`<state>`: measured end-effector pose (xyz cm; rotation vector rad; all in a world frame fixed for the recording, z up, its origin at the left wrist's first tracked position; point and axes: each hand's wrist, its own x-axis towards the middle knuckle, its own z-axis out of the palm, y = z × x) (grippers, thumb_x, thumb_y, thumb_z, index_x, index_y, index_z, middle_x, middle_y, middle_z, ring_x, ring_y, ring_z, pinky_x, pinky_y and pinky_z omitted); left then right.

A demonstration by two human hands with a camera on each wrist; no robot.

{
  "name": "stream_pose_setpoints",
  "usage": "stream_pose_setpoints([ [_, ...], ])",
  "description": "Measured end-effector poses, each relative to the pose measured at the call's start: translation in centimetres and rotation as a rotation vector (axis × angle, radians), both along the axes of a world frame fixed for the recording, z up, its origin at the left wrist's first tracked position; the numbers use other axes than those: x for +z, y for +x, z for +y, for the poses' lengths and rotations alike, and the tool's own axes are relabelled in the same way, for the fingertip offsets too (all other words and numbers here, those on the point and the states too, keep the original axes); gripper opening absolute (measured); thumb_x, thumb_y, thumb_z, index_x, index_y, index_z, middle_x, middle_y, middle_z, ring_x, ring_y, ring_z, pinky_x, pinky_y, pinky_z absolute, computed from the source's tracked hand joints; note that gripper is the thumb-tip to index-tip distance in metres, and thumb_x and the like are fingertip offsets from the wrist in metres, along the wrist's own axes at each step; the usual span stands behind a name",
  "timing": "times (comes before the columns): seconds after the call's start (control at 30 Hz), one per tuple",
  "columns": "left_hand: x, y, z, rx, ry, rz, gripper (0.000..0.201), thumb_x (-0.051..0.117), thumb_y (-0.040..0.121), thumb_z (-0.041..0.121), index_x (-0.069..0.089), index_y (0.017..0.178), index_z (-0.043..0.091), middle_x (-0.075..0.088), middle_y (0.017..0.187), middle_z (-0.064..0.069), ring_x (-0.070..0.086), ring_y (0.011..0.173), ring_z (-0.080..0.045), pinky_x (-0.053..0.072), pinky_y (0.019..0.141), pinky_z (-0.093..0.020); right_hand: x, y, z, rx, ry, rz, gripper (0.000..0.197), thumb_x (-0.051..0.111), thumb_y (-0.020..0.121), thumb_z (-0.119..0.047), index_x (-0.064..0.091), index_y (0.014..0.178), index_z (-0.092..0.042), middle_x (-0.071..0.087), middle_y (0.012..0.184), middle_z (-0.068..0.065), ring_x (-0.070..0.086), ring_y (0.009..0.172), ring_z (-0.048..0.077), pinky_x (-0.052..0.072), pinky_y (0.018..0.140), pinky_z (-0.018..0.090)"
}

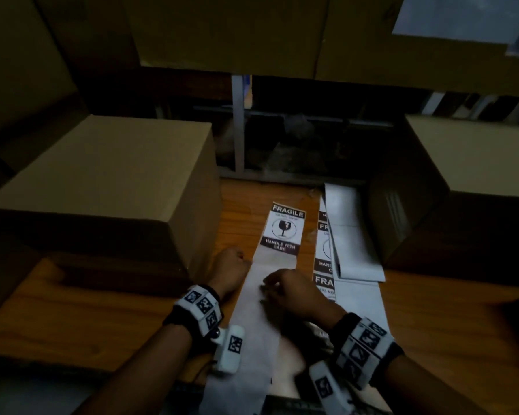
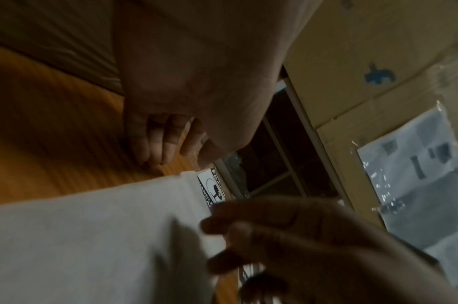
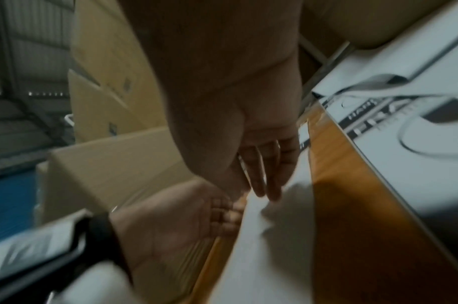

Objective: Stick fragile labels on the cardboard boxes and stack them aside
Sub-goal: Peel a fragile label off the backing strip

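Observation:
A long white backing strip (image 1: 261,310) lies on the wooden table (image 1: 102,310), with one FRAGILE label (image 1: 283,229) left at its far end. My left hand (image 1: 237,259) sits curled against the strip's left edge; its fingertips (image 2: 155,156) touch the wood beside the strip (image 2: 92,236), and nothing shows between them. My right hand (image 1: 270,287) rests on the blank middle of the strip, its fingers (image 3: 266,181) nearly straight with the tips on the paper. A plain cardboard box (image 1: 102,181) stands just left of my left hand.
To the right lies a second strip of FRAGILE labels (image 1: 324,265), under loose white backing sheets (image 1: 354,235). Another cardboard box (image 1: 477,163) stands at the right. Large cartons (image 1: 222,31) and a metal rack (image 1: 237,124) close off the back.

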<state>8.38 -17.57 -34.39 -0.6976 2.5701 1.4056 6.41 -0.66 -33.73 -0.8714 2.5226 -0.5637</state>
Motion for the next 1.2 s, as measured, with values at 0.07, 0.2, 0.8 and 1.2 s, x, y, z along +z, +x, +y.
stream_pose_setpoints([
  [0.07,-0.5,-1.0,0.3,-0.016,0.011,0.009,0.017,0.060,0.090,0.020,0.064,0.089,0.003,0.067,0.084,-0.016,0.063,0.082,-0.032,0.052,0.078,-0.044,0.2,-1.9,-0.1,-0.092,-0.052,0.058,0.027,0.058,0.095,-0.022,0.069,0.115,-0.009,0.069,0.117,0.008,0.067,0.100,0.023,0.052,0.088,0.031],
  [0.2,-0.9,-2.8,0.5,0.012,0.031,0.031,0.024,0.063,0.090,0.022,0.066,0.087,-0.002,0.068,0.083,-0.017,0.065,0.081,-0.033,0.055,0.072,-0.042,-0.1,-6.0,-0.9,-0.186,-0.011,0.110,0.019,0.059,0.094,-0.018,0.072,0.106,-0.013,0.069,0.109,0.007,0.066,0.098,0.022,0.049,0.083,0.027],
  [0.8,-4.4,-5.8,-0.2,0.090,0.613,0.126,0.013,0.062,0.088,0.000,0.071,0.098,0.002,0.073,0.095,-0.019,0.069,0.092,-0.031,0.055,0.083,-0.043,-0.9,-9.0,-3.4,-0.247,-0.166,0.099,0.021,0.059,0.094,-0.015,0.074,0.109,-0.013,0.069,0.110,0.004,0.063,0.101,0.018,0.047,0.087,0.028],
  [1.2,-4.8,-5.4,-1.1,0.025,0.773,0.174,0.020,0.061,0.091,0.000,0.071,0.108,0.001,0.074,0.102,-0.012,0.070,0.098,-0.026,0.056,0.086,-0.032,-1.9,-9.3,-2.9,-0.277,-0.279,0.053,0.016,0.064,0.093,-0.017,0.076,0.103,-0.012,0.073,0.104,0.003,0.065,0.094,0.014,0.051,0.087,0.031],
])
